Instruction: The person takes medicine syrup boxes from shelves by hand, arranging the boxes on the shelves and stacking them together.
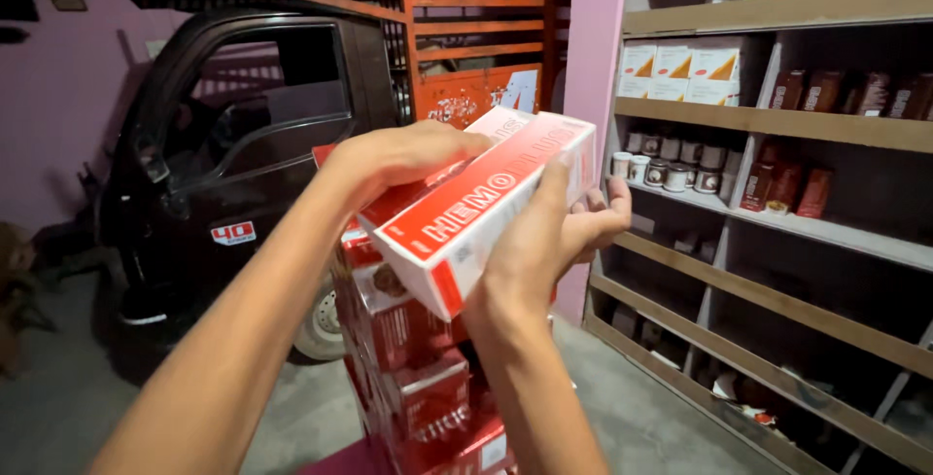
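One red-and-white carton [486, 198] is held off the red stack [418, 378] below, left hand [403, 159] fingers curled over its top, right hand [544, 242] fingers pressed underneath; shelf [777, 125] placement not yet made.

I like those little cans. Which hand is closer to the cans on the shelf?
Right. The right hand holds the box's end nearest the cans; the left hand grips the far end.
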